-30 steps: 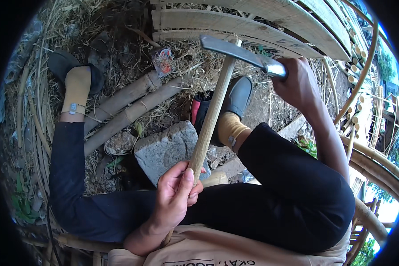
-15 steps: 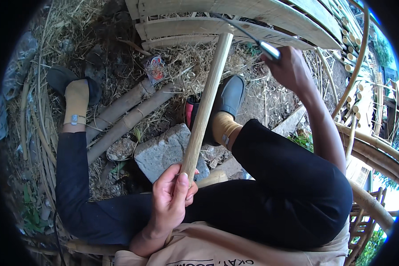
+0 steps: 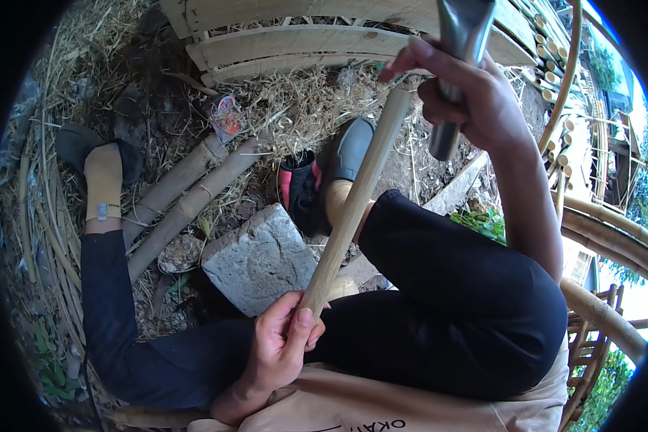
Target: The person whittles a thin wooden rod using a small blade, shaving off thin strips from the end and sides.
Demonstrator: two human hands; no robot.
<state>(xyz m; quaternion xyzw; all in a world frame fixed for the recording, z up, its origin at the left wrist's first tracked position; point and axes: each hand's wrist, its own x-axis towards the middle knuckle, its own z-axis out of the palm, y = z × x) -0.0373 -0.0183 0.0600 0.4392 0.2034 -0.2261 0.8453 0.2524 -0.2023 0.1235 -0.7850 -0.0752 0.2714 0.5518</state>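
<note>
A pale wooden stick [image 3: 360,205] slants up and to the right from my left hand [image 3: 284,338]. Its lower end is gripped between my thumb and fingers. At the upper right, my right hand [image 3: 475,101] is closed round the tubular metal handle of a long knife [image 3: 466,32]. The shiny metal flares above the fist, and the rest is cut off at the picture's top. My index finger and thumb reach left, just above the stick's far end. Whether they touch it I cannot tell.
Wooden slats [image 3: 295,45] stand across the far side. A grey stone block [image 3: 259,259] lies between my legs, beside two bamboo poles [image 3: 187,205]. A black and pink object [image 3: 300,189] sits by my right shoe [image 3: 354,147]. Cut bamboo [image 3: 552,65] is stacked at far right.
The knife has turned from lying leftward with its thin blade showing to standing upright, and my right hand rose slightly. The stick's far end has shifted right and down.
</note>
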